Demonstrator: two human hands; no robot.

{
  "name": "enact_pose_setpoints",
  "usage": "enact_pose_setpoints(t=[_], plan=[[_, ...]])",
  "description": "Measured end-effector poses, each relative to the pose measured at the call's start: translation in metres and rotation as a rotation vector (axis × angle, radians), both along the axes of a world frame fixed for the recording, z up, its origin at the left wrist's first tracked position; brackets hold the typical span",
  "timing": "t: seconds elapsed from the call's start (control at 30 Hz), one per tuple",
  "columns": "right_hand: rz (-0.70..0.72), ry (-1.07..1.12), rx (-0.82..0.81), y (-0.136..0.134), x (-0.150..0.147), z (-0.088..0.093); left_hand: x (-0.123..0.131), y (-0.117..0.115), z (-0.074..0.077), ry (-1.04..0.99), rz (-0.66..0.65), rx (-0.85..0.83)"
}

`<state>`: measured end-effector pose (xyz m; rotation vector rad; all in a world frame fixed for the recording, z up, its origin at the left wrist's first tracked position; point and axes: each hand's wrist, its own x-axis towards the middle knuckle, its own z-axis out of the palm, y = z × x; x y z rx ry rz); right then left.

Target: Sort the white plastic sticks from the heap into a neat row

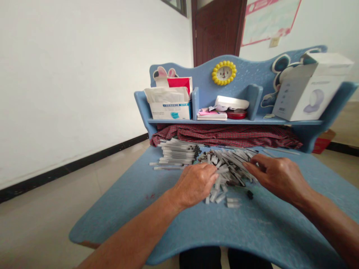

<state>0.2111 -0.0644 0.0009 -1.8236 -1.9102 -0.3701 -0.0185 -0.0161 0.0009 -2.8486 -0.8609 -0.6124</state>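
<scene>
A loose heap of clear pen barrels and small caps (232, 166) lies in the middle of the blue desk (157, 224). My left hand (196, 184) rests on the heap's left side with fingers curled down into the pieces; what they hold is hidden. My right hand (276, 175) reaches into the heap from the right, fingertips pinched among the barrels. To the left lies a neat stack of assembled pens (176, 154), all pointing the same way. A few short caps (224, 200) sit loose near the front of the heap.
A blue shelf (238, 121) at the desk's back carries a mask box (169, 110), papers, a white box (308, 91) and a yellow clock (223, 73). Red plaid cloth (230, 135) lies under the shelf. White wall left, brown door behind.
</scene>
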Motion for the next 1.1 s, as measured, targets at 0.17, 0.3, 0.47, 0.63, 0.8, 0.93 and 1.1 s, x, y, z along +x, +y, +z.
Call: enact_pose_setpoints(t=[0.17,0.3,0.47,0.63,0.8,0.93,1.1], plan=[[0.528,0.078,0.017,-0.01,-0.019,0.002,0.008,-0.014,0.001,-0.053,-0.132,0.005],[0.685,0.1,-0.097,-0.013,-0.025,0.0,0.009,-0.019,0.002,-0.089,-0.212,-0.022],[0.583,0.215,-0.114,-0.011,-0.011,0.005,0.001,-0.009,0.008,-0.036,-0.167,-0.022],[0.481,0.298,-0.203,-0.007,0.005,0.013,-0.011,0.007,0.012,-0.011,-0.09,0.017],[0.539,0.252,-0.356,-0.009,0.001,0.018,-0.009,0.004,0.015,0.036,-0.152,-0.032],[0.572,0.184,-0.409,-0.017,-0.002,0.028,-0.009,-0.004,0.027,0.078,-0.139,-0.132],[0.573,0.123,-0.399,-0.038,-0.006,0.051,-0.019,-0.023,0.057,0.092,-0.172,-0.196]])
